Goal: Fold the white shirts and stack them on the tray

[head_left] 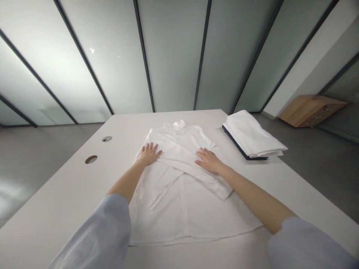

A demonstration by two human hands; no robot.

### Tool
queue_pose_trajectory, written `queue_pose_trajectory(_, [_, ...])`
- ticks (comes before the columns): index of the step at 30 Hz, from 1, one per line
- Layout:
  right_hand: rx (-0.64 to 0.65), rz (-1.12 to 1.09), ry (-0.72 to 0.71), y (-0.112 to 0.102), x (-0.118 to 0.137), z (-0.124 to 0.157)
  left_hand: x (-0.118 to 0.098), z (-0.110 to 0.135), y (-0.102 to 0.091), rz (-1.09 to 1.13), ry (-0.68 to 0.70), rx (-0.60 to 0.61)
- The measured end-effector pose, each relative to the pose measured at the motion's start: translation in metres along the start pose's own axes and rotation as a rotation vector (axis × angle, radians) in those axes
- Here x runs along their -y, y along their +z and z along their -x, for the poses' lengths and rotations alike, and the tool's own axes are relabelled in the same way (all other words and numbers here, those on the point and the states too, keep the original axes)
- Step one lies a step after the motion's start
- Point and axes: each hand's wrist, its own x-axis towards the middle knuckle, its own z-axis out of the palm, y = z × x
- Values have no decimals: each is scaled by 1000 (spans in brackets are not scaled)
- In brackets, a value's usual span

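Observation:
A white button-up shirt [168, 220] lies spread front up on the table, its collar at the far end and its hem toward me. Both of its sleeves are folded across the front and cross over the chest. My left hand [149, 154] rests flat on the shirt's left side near the shoulder, fingers spread. On the right side, my right hand [209, 160] lies flat over the folded sleeve with its fingers stretched out. Neither hand grips the cloth.
On the right edge of the white table [70, 194] sits a stack of folded white cloth [252, 134] with a dark layer [237, 144] beneath. Two round holes are cut at the table's left. Behind stand frosted glass panels [174, 56]; a wooden cabinet [311, 110] is at right.

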Motion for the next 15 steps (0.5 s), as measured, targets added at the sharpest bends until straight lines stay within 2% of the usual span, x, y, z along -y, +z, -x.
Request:
queue_pose_trajectory(3, [5, 42, 27, 18, 0, -1, -1, 4, -1, -2, -5, 17])
queue_pose_trajectory(7, [-5, 77, 14, 21, 4, 15, 1, 17, -2, -10, 24, 28])
queue_pose_trajectory(11, [1, 100, -48, 6, 15, 33, 5, 31, -2, -25, 61, -34])
queue_pose_trajectory(13, [68, 91, -68, -7, 19, 35, 4, 35, -7, -24, 58, -60])
queue_pose_trajectory(15, [156, 64, -27, -22, 21, 27, 0, 34, -15, -37, 23, -48])
